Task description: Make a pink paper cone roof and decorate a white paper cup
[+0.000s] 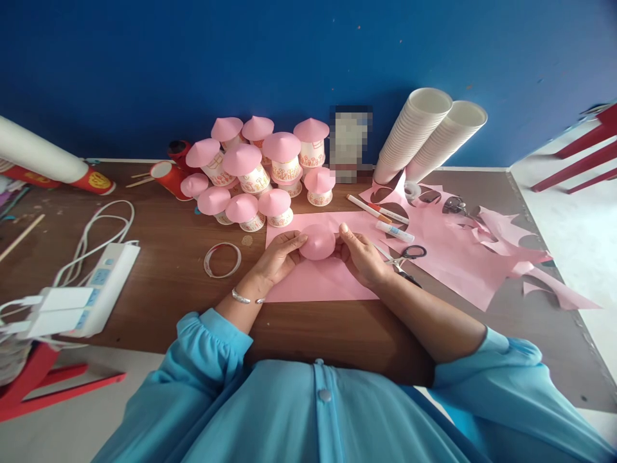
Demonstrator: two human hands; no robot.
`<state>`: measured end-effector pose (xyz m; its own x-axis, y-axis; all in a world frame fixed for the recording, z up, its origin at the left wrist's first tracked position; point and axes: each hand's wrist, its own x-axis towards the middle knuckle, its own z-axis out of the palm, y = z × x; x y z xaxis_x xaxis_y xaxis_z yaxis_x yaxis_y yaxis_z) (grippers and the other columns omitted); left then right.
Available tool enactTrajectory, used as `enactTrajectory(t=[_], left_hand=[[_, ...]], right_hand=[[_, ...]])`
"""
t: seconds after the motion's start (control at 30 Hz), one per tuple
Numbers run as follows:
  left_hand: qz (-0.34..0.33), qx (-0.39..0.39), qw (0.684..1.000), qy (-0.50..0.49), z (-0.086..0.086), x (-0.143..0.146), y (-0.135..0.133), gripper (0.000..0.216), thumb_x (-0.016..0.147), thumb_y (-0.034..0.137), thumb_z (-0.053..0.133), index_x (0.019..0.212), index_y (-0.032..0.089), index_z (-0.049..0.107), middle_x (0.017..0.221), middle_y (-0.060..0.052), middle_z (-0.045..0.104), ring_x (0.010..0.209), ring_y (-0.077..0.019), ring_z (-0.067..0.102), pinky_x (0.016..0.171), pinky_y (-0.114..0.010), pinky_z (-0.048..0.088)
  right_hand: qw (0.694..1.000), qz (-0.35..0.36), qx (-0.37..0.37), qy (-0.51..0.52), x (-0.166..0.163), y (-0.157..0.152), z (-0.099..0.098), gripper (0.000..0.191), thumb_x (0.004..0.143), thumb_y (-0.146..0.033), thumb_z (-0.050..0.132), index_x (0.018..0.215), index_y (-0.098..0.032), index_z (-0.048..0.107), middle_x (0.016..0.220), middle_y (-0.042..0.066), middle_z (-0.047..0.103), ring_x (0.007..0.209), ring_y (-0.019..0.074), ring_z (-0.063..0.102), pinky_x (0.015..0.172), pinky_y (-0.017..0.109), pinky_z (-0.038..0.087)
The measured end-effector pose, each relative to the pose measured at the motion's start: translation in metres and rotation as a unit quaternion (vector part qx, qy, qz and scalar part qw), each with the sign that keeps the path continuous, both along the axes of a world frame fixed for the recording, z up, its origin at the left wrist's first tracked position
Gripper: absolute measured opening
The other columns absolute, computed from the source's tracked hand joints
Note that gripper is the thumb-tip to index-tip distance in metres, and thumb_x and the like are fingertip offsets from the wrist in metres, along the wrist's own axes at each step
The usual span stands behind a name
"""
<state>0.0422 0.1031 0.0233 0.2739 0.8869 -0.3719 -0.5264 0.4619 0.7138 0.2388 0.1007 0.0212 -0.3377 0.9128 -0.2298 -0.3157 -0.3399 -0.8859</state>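
Between my two hands is a small pink paper cone [317, 243], its tip toward me. My left hand [282, 257] pinches its left rim between thumb and fingers. On the right rim, my right hand [361, 254] closes its fingertips, the thumb raised along the edge. Below the cone lies a pink paper sheet [318, 286] on the brown table. Scissors [402, 260] with black handles rest just right of my right hand, partly behind it. A glue stick [395, 231] and markers [378, 211] lie beyond that hand.
Several paper cups with pink cone roofs [243, 161] stand behind the cone. Two leaning stacks of white cups [414, 132] are against the blue wall. Pink paper scraps [457, 257] cover the right side. A power strip [103, 289], cables and a tape ring [222, 260] lie left.
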Motion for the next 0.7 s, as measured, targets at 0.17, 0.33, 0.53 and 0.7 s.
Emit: enactTrajectory(t=[0.17, 0.33, 0.53, 0.7], left_hand=[[-0.024, 0.002, 1.0, 0.011, -0.0023, 0.0011, -0.0004, 0.034, 0.065, 0.033, 0.097, 0.07, 0.012, 0.07, 0.074, -0.001, 0.069, 0.075, -0.0122, 0.063, 0.074, -0.024, 0.052], [-0.032, 0.004, 0.999, 0.016, -0.0007, 0.0022, -0.0016, 0.034, 0.063, 0.032, 0.098, 0.07, 0.013, 0.071, 0.074, -0.001, 0.07, 0.073, -0.011, 0.062, 0.073, -0.023, 0.051], [-0.029, 0.007, 0.999, 0.016, -0.0014, 0.0, -0.0006, 0.036, 0.064, 0.036, 0.097, 0.07, 0.013, 0.07, 0.076, 0.0, 0.071, 0.074, -0.0118, 0.063, 0.074, -0.024, 0.052], [-0.034, 0.012, 0.999, 0.024, -0.0019, 0.0003, -0.0007, 0.035, 0.067, 0.036, 0.096, 0.07, 0.013, 0.07, 0.075, -0.002, 0.071, 0.075, -0.013, 0.063, 0.075, -0.026, 0.052]], right_hand=[[1.0, 0.028, -0.001, -0.015, 0.0012, -0.0008, -0.001, 0.045, 0.072, -0.056, 0.09, 0.071, -0.017, 0.067, 0.067, -0.003, 0.055, 0.067, 0.0122, 0.045, 0.067, 0.028, 0.039], [0.999, 0.033, -0.006, -0.016, 0.0018, -0.0021, -0.0016, 0.044, 0.071, -0.055, 0.09, 0.068, -0.017, 0.067, 0.067, -0.002, 0.057, 0.071, 0.0141, 0.049, 0.071, 0.03, 0.041], [1.0, 0.025, -0.015, -0.008, 0.002, -0.0005, -0.0019, 0.054, 0.077, -0.069, 0.08, 0.068, -0.018, 0.065, 0.066, -0.001, 0.055, 0.068, 0.0142, 0.047, 0.068, 0.03, 0.041], [0.999, 0.045, -0.022, -0.003, 0.0002, -0.0015, 0.0009, 0.046, 0.068, -0.058, 0.091, 0.076, -0.017, 0.072, 0.071, 0.0, 0.062, 0.076, 0.0175, 0.056, 0.077, 0.033, 0.045]])
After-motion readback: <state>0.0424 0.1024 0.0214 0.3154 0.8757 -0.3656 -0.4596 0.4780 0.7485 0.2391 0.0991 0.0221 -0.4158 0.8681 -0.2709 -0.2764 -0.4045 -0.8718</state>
